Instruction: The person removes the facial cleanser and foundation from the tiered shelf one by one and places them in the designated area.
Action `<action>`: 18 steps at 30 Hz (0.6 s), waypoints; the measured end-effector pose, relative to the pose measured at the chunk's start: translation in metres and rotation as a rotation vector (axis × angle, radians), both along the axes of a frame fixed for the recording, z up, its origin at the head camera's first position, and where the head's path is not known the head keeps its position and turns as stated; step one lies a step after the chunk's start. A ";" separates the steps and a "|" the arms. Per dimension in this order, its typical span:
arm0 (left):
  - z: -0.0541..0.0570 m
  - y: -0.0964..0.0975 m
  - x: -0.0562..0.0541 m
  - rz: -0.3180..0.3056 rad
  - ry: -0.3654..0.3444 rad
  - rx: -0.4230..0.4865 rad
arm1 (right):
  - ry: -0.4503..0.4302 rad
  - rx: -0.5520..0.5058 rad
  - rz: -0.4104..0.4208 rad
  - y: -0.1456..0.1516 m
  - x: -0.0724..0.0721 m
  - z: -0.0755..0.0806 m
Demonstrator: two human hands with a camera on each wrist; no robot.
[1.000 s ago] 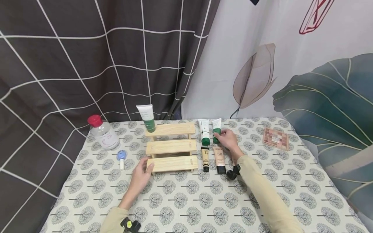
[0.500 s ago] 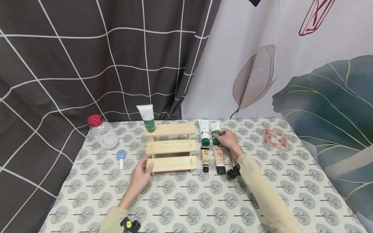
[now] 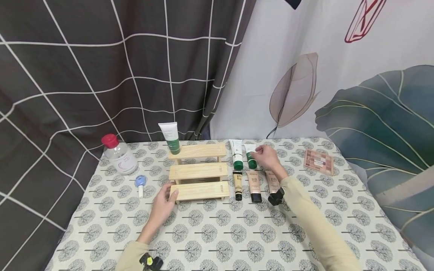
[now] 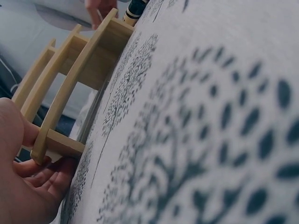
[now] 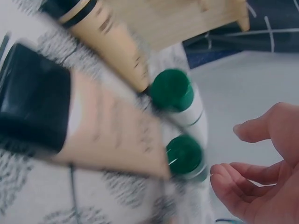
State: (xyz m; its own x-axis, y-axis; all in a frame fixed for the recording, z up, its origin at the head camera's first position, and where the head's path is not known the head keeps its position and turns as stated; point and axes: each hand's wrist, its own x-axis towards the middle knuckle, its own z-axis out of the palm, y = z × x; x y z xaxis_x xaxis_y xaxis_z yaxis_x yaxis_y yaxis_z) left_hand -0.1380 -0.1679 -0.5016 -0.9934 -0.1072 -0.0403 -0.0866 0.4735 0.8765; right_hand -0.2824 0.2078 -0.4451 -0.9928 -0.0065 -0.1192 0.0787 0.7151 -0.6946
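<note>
At the left end of the lowest step, my left hand (image 3: 164, 203) grips the three-tier wooden stand (image 3: 200, 191); its thumb lies on top and the fingers curl under in the left wrist view. My right hand (image 3: 268, 157) is beside a small green-and-white tube (image 3: 251, 157) that lies on the table. Thumb and fingers are spread apart with nothing between them in the right wrist view (image 5: 261, 172). Left of that tube lies a larger white tube with a green cap (image 3: 236, 155). Another green-and-white tube (image 3: 171, 138) stands on the top step's left end.
Nearer than the green-capped tubes lie a yellow tube (image 3: 238, 186) and two pinkish BB tubes (image 3: 254, 187), the right one partly behind my wrist. A red-capped clear bottle (image 3: 121, 156) and a small blue-and-white item (image 3: 140, 184) are at left, a makeup palette (image 3: 318, 162) at right.
The small green-and-white tube has been lowered flat onto the table beside the larger one. My right hand has let go of it and moved slightly right. The left hand stays on the stand.
</note>
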 end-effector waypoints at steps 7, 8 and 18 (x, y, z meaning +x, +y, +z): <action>0.000 -0.001 0.000 0.009 0.002 -0.003 | 0.060 0.017 0.093 -0.022 -0.001 0.028; 0.000 -0.001 0.000 0.011 0.006 -0.005 | 0.073 0.019 0.103 -0.025 -0.001 0.033; 0.000 0.000 0.000 0.019 0.005 0.004 | 0.138 -0.025 0.181 -0.062 -0.004 0.065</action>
